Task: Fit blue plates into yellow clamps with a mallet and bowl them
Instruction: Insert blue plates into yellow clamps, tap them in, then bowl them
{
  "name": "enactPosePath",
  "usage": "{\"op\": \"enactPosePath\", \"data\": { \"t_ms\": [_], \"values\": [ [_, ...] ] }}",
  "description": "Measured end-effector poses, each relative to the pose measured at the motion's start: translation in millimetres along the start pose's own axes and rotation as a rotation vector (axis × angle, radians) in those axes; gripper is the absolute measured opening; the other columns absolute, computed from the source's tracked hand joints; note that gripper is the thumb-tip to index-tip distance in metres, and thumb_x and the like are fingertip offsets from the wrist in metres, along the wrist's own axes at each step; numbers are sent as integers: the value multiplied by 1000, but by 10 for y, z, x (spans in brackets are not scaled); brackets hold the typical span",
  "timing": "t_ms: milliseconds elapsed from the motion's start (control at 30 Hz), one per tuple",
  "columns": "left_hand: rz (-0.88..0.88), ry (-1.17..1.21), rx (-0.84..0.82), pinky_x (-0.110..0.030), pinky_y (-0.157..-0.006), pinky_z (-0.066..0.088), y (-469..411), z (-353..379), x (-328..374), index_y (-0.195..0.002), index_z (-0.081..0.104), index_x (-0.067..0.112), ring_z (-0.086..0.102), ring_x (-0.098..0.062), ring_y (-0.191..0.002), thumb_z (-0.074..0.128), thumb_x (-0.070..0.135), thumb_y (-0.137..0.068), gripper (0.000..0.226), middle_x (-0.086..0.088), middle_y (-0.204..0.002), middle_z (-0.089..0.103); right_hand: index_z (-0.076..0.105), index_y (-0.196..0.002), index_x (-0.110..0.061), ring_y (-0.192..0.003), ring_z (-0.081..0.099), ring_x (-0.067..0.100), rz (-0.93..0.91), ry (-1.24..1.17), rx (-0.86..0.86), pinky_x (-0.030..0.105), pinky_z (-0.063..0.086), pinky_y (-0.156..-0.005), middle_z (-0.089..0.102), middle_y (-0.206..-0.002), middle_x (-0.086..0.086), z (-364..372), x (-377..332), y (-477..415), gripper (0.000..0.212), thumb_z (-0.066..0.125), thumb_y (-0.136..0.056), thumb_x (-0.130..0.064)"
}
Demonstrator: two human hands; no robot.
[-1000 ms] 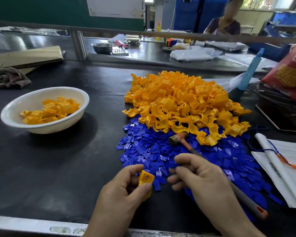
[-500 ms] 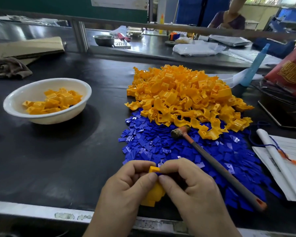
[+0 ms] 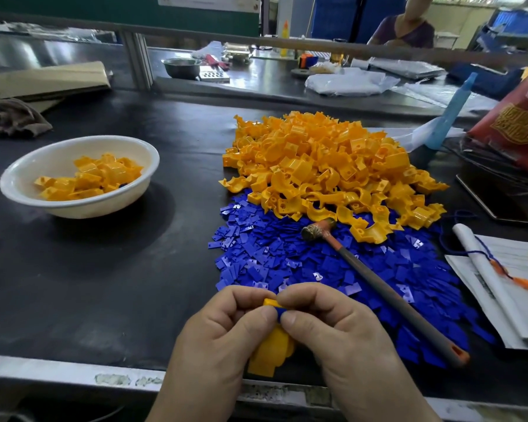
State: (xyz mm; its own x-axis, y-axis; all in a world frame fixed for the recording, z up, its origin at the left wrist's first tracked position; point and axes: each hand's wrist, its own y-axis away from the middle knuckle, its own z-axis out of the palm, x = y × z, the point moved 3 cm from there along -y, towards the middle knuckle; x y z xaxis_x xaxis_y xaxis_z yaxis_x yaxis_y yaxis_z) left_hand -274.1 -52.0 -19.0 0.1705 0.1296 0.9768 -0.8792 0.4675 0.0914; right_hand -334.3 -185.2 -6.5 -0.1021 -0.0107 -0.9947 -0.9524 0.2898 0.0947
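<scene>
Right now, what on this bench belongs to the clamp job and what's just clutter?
Job: yellow plastic clamp in left hand, small blue plate pinched by right hand, yellow clamp pile, blue plate pile, grey-handled mallet, white bowl.
Clutter: brown rag, folded cardboard, paper booklet, red bag.

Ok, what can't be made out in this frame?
1. Head view: whether the small blue plastic plate sits fully in the yellow plastic clamp; the left hand and right hand holding them cover the joint.
2. Head view: plates in the clamps in the round white bowl; too small.
3. Head view: printed white paper sheets; text too small, cut by the right edge.
</scene>
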Motion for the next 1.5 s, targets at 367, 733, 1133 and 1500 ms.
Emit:
{"op": "enactPosePath", "data": {
  "t_ms": [367,733,1133,1500],
  "values": [
    [50,-181,43,-20,-56,52,43,-44,38,-84,74,30,66,-11,-62,70,47,-59,30,-5,-75,73,73,-84,-32,-76,65,10,-63,25,33,27,55,-69,69,-84,-5,53,-80,53,12,71,-75,-25],
    [71,-836,273,-23,-66,48,-262,-832,151,-79,68,48,64,-1,-75,64,32,-86,17,18,-77,71,54,-124,-29,-97,48,15,-161,1449,389,32,42,-81,55,-111,-7,-851,-105,-156,43,53,-85,-48],
    [107,-1327,272,-32,-90,41,-156,-893,130,-120,56,29,48,-14,-110,73,48,-73,54,13,-112,58,45,-122,-38,-85,44,5,-13,1420,274,23,35,-64,45,-88,-16,-1056,63,-321,34,52,-90,-47],
    [188,-1354,313,-29,-81,39,-344,-756,97,-97,55,35,47,-10,-94,63,59,-75,34,15,-93,58,48,-102,-73,-55,64,19,-92,482,109,29,53,-45,67,-76,-5,-521,-407,14,36,43,-67,-63]
  ]
}}
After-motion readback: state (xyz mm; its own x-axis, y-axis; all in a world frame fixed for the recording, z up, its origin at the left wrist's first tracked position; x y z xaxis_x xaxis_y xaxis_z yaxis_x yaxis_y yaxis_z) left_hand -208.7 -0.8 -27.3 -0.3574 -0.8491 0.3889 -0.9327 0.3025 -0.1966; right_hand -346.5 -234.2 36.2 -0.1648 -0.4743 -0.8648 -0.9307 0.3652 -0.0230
